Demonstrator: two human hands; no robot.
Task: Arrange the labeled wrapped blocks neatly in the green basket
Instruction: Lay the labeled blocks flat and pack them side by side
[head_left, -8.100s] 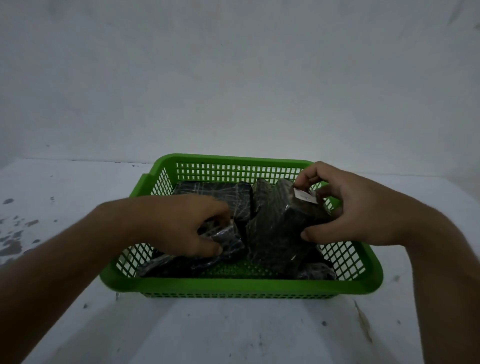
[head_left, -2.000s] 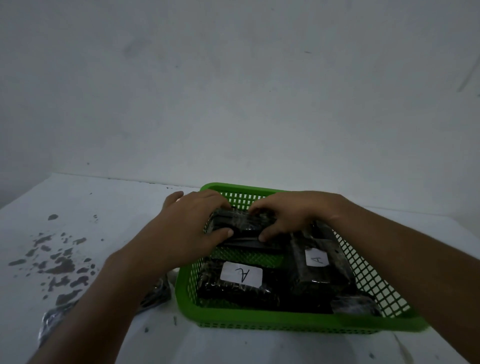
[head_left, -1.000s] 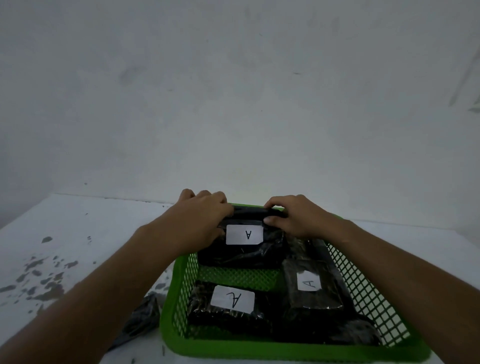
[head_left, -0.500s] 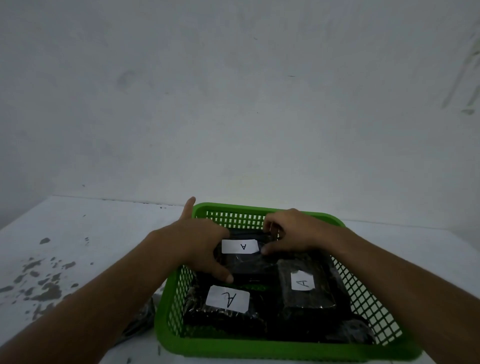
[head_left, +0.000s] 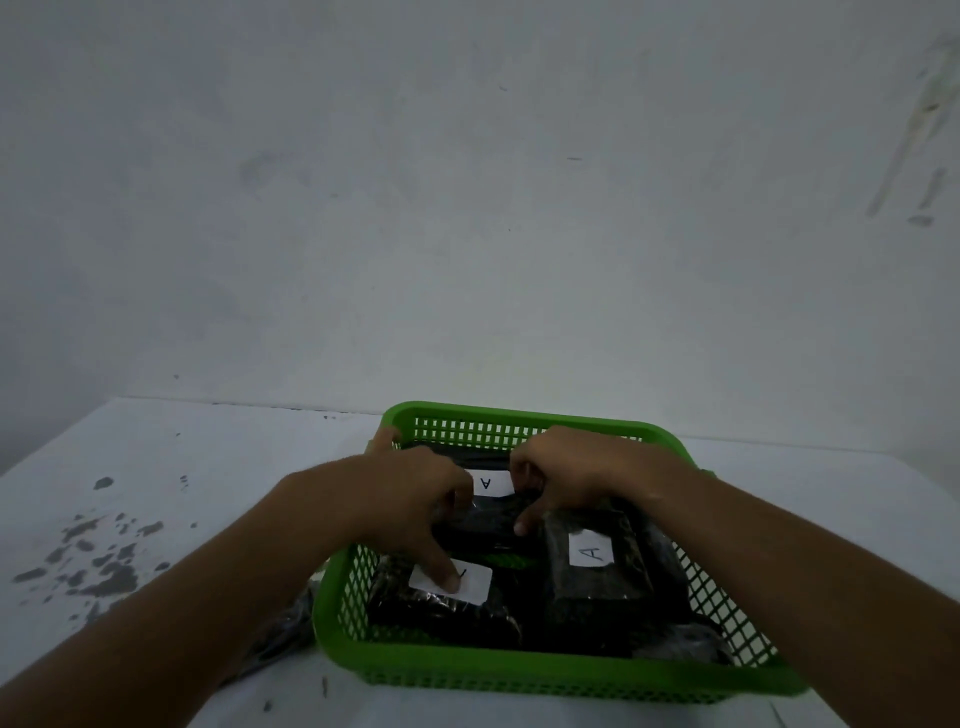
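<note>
A green plastic basket (head_left: 519, 673) sits on the white table and holds dark wrapped blocks with white "A" labels. The far block (head_left: 488, 512) lies at the back left of the basket, label up. My left hand (head_left: 410, 504) grips its left side, with the thumb reaching down onto the label of the near-left block (head_left: 441, 605). My right hand (head_left: 566, 473) grips the far block's right end, fingers curled over it. A third labeled block (head_left: 597, 566) lies at the right, lengthwise. A further dark wrapped piece (head_left: 685, 642) shows in the near right corner.
A dark wrapped item (head_left: 283, 631) lies on the table just outside the basket's left wall, partly hidden by my left forearm. Dark stains (head_left: 98, 561) mark the table at the left. A plain wall stands close behind the basket.
Over the last second both hands brought the far labeled block down from the basket's back rim into the back left of the basket. My left thumb now rests on the near-left block's label.
</note>
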